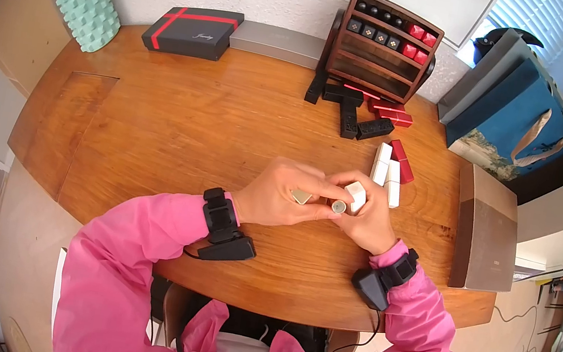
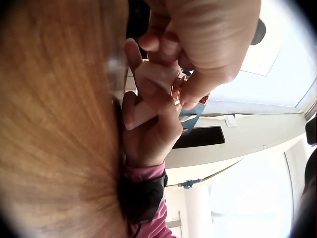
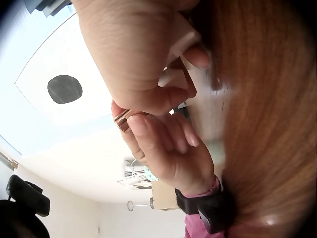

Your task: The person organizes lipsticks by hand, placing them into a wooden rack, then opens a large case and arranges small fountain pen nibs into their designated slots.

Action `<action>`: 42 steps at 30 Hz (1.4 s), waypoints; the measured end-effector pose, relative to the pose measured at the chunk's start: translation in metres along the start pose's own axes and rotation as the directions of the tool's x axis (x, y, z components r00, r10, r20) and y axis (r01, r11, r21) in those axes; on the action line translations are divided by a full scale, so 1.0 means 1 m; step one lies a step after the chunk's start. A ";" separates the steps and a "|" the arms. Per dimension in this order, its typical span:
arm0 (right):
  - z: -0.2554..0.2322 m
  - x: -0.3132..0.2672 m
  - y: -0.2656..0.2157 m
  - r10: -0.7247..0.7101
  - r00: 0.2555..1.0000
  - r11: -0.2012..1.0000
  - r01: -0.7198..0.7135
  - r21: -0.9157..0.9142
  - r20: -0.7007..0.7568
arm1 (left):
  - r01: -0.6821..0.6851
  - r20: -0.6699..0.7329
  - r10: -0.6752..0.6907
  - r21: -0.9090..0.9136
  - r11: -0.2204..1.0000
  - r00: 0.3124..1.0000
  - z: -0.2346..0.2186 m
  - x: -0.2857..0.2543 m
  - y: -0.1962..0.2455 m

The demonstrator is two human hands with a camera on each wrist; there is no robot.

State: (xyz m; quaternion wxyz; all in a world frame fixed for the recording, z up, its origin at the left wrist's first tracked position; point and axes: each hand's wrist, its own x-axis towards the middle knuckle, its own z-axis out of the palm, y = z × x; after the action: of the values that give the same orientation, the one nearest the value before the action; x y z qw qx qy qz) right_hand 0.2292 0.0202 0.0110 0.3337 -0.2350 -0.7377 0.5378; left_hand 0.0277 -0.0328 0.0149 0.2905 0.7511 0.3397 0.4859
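Note:
Both hands meet above the table's front half. My left hand pinches a small gold-coloured piece with a squarish flat face. My right hand holds a white squarish tube, and a small round metallic end shows between the two hands. In the left wrist view, a rose-gold collar shows at the end of a white piece in the right fingers. A second white piece lies lower in that same hand. Rose-gold metal appears at the left fingertips in the right wrist view.
Ahead on the wooden table lie white tubes, red tubes and black tubes. Behind them stands a wooden rack with black and red pieces. A brown box and blue bag stand right; a ribboned black box lies back left.

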 end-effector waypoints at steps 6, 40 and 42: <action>0.001 0.000 -0.003 0.018 1.000 1.000 -0.018 -0.003 -0.012 | 0.038 0.018 -0.038 0.010 0.999 0.999 -0.001 0.000 0.003; 0.002 0.004 -0.010 0.016 0.953 0.995 -0.046 -0.092 -0.304 | 0.260 -0.188 -0.290 -0.166 0.951 0.939 -0.010 0.000 -0.013; 0.002 0.004 -0.010 0.076 0.949 0.996 -0.059 0.065 -0.307 | 0.204 -0.168 -0.224 -0.129 0.971 0.960 -0.007 0.000 -0.014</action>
State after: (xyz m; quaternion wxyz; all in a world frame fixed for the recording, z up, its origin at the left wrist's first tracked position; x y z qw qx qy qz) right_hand 0.2251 0.0190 0.0214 0.4327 -0.3321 -0.6528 0.5257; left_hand 0.0182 -0.0233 0.0068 0.3501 0.6453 0.4167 0.5360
